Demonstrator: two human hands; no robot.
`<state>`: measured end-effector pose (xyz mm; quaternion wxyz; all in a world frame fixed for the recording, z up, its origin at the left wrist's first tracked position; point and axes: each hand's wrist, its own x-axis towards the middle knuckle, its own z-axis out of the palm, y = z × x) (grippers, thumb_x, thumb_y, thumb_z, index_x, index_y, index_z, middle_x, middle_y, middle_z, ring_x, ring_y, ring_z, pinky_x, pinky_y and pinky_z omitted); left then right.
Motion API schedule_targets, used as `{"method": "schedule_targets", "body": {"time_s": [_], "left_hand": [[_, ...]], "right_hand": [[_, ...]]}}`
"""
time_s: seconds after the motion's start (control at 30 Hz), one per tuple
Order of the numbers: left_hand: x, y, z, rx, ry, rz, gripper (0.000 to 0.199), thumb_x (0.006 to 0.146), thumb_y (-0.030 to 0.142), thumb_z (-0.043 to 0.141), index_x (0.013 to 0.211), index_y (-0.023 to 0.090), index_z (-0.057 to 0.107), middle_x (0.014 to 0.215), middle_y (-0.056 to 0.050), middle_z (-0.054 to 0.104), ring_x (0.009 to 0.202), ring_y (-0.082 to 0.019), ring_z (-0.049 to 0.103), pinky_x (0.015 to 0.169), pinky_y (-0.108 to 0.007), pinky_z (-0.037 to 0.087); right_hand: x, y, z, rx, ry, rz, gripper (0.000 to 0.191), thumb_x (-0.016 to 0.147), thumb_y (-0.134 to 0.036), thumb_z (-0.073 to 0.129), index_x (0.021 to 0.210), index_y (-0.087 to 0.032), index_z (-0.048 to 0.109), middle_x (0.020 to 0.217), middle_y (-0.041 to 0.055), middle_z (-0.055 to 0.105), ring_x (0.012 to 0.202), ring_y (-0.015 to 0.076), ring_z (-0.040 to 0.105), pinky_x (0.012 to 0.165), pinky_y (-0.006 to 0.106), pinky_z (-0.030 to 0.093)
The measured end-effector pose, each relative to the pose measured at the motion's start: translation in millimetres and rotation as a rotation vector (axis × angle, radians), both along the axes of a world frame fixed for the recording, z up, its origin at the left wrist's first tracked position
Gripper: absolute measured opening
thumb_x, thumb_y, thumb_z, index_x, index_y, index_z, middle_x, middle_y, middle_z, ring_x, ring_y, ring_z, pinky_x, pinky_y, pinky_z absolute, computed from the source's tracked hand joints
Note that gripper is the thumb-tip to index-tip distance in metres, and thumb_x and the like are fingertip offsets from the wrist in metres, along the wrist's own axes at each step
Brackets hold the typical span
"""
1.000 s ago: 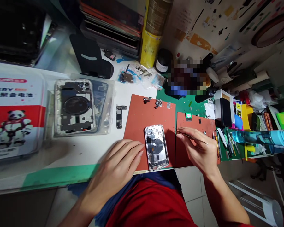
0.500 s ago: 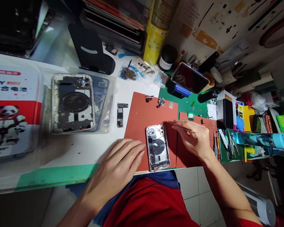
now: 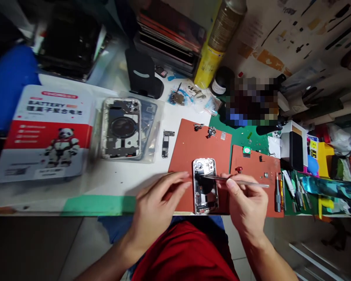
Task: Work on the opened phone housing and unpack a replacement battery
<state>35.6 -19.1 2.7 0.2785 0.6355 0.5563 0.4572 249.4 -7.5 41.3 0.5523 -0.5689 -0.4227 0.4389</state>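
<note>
An opened phone housing (image 3: 196, 205) lies inside-up on a brown-red mat (image 3: 190, 144), its frame shiny and its inner parts showing. Metal tweezers (image 3: 251, 182) are gripped in my right hand (image 3: 248, 207), right of the housing. Their tips reach over the upper middle of the housing; whether they touch or pinch a part is too small to tell. My left hand (image 3: 159, 205) is just left of the housing, thumb and fingers apart with nothing in them. Small camera-like parts (image 3: 211, 132) and a dark logic board (image 3: 165, 145) lie further back.
At left are a battery package (image 3: 61, 134) and another phone back housing (image 3: 121, 142) on a plastic bag. Screwdrivers (image 3: 277, 193) and a blue-tinted bottle (image 3: 330, 189) lie right. A yellow can (image 3: 207, 66) stands at the back. The table's front edge is close to me.
The view has shifted, so the table's things appear further right. My right hand has brought the tweezers from beyond the housing's upper right to over it. My left hand's fingers have lifted and parted.
</note>
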Motion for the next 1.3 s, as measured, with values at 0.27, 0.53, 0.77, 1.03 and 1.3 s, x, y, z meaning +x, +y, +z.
{"method": "schedule_targets", "body": {"time_s": [0.27, 0.53, 0.77, 1.03, 1.3], "left_hand": [[19.2, 2.9, 3.1, 0.254, 0.175, 0.022, 0.016, 0.100, 0.013, 0.074, 0.116, 0.016, 0.072, 0.103, -0.003, 0.085, 0.090, -0.015, 0.082, 0.090, -0.025, 0.064], [14.3, 5.3, -4.0, 0.297, 0.185, -0.049, 0.023, 0.101, 0.005, 0.067, 0.122, 0.014, 0.072, 0.108, -0.006, 0.086, 0.096, -0.016, 0.083, 0.095, -0.028, 0.067], [13.2, 6.3, -7.2, 0.248, 0.102, -0.107, 0.025, 0.101, 0.004, 0.068, 0.123, 0.014, 0.073, 0.112, -0.005, 0.085, 0.101, -0.015, 0.082, 0.099, -0.028, 0.066], [8.7, 10.0, -9.7, 0.252, 0.021, -0.144, 0.029, 0.099, 0.003, 0.069, 0.125, 0.016, 0.075, 0.113, -0.005, 0.085, 0.102, -0.014, 0.082, 0.098, -0.027, 0.068], [9.4, 9.5, -8.1, 0.252, 0.039, -0.146, 0.031, 0.100, 0.003, 0.068, 0.127, 0.018, 0.075, 0.114, -0.005, 0.085, 0.102, -0.017, 0.083, 0.095, -0.032, 0.071]], "right_hand": [[-31.6, -20.7, -7.1, -0.114, 0.192, -0.067, 0.009, 0.088, -0.025, 0.090, 0.095, -0.024, 0.085, 0.095, 0.0039, 0.086, 0.077, 0.0190, 0.084, 0.077, 0.028, 0.072], [-28.7, -21.7, -7.5, -0.103, 0.140, -0.082, 0.011, 0.086, -0.025, 0.091, 0.094, -0.023, 0.085, 0.095, 0.0051, 0.085, 0.077, 0.0204, 0.084, 0.075, 0.030, 0.073], [-22.1, -21.2, -7.4, -0.130, 0.139, -0.088, 0.013, 0.086, -0.027, 0.092, 0.095, -0.022, 0.084, 0.097, 0.0063, 0.085, 0.081, 0.0223, 0.084, 0.075, 0.032, 0.073], [-16.3, -19.1, -3.3, -0.147, 0.166, -0.022, 0.012, 0.089, -0.029, 0.090, 0.098, -0.023, 0.083, 0.097, 0.0060, 0.086, 0.078, 0.0221, 0.084, 0.075, 0.033, 0.073], [-19.3, -18.9, -4.2, -0.116, 0.170, -0.032, 0.012, 0.087, -0.028, 0.091, 0.096, -0.023, 0.084, 0.096, 0.0062, 0.086, 0.078, 0.0240, 0.085, 0.076, 0.036, 0.074]]}}
